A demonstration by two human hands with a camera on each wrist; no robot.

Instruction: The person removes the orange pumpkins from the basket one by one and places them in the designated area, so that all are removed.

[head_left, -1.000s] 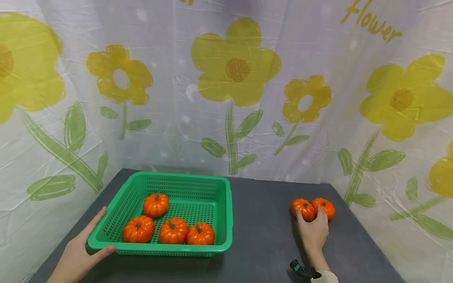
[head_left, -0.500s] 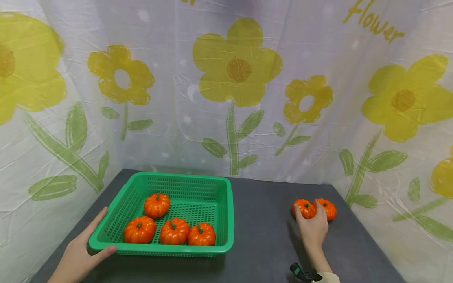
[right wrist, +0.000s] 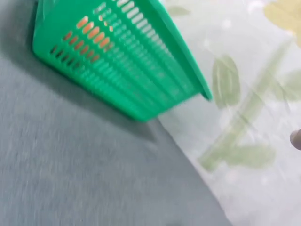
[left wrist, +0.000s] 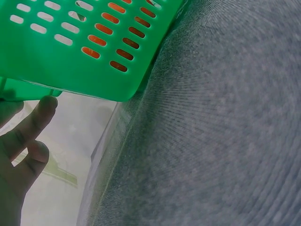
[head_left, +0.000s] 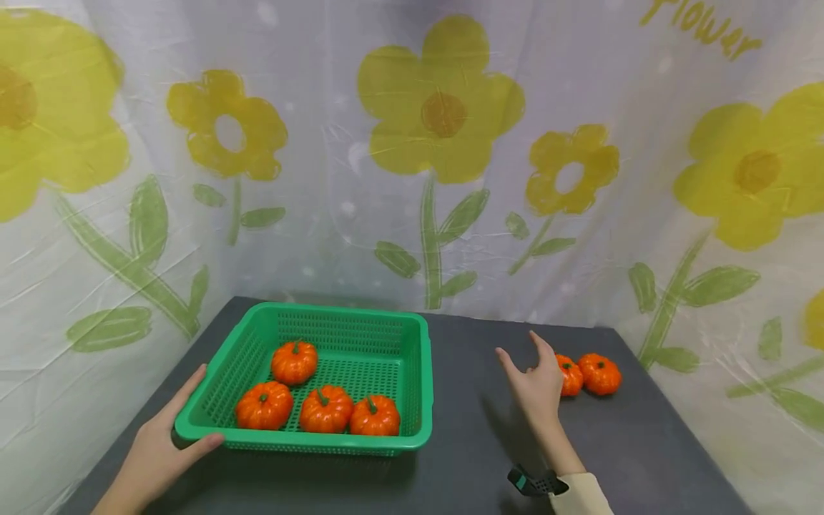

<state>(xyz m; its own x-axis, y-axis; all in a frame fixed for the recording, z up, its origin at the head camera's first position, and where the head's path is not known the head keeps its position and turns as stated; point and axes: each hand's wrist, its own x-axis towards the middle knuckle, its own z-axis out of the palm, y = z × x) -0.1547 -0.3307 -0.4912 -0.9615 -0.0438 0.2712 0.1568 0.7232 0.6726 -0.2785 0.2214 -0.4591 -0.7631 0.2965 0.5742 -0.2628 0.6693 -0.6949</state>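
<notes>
In the head view my left hand (head_left: 154,443) spans the near left corner of a green plastic basket (head_left: 421,436). Its thumb and index finger look straight and lie against the rim. Loosely bent fingers (left wrist: 35,117) show just below that rim in the left wrist view. Several small orange pumpkins (head_left: 325,410) sit inside the basket. My right hand (head_left: 537,386) is raised over the table between the basket and two more pumpkins (head_left: 600,374), thumb and index finger spread apart, holding nothing. It partly hides the nearer of those pumpkins.
A dark grey table (head_left: 463,458) carries the basket and the two pumpkins, which sit side by side at the right. A pale curtain (head_left: 322,236) painted with yellow flowers encloses the back and both sides. A black strap (head_left: 537,483) circles my right wrist.
My right hand has come off the two pumpkins and moved left with spread fingers. Both pumpkins stay on the table. My left hand stays at the basket's corner; the head view has shifted slightly.
</notes>
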